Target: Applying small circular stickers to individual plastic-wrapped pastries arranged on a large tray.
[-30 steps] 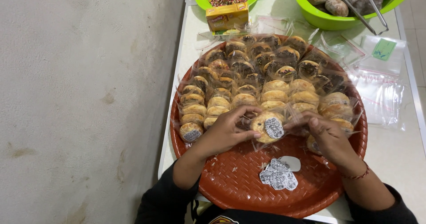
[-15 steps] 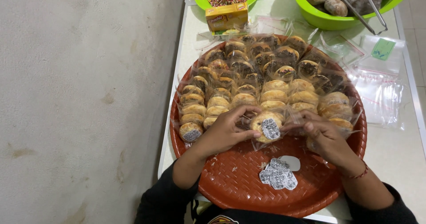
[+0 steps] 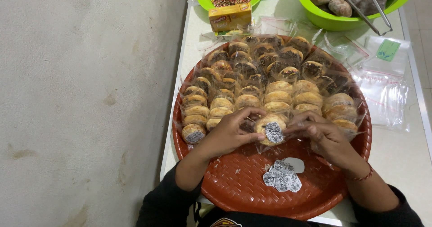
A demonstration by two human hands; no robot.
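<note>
Two hands, one wrapped bun held between them over the tray.

The left hand (image 3: 229,134) and right hand (image 3: 325,134) both have their fingers closed on the bun (image 3: 270,129), just above the red tray (image 3: 234,182) on the desk (image 3: 396,159). Dozens of wrapped buns fill the tray in rows; one small heap of stickers (image 3: 282,177) lies near. Two green bowls (image 3: 360,11) stand behind.

round red woven plastic tray (image 3: 234,186) on white desk (image 3: 396,155) | rows of clear-wrapped round pastries (image 3: 270,80) fill tray's far half | pile of small grey stickers (image 3: 282,178) on near half | clear plastic bags (image 3: 382,89) right of tray | two green bowls (image 3: 333,21) and yellow cardboard box (image 3: 230,16) behind tray
</note>
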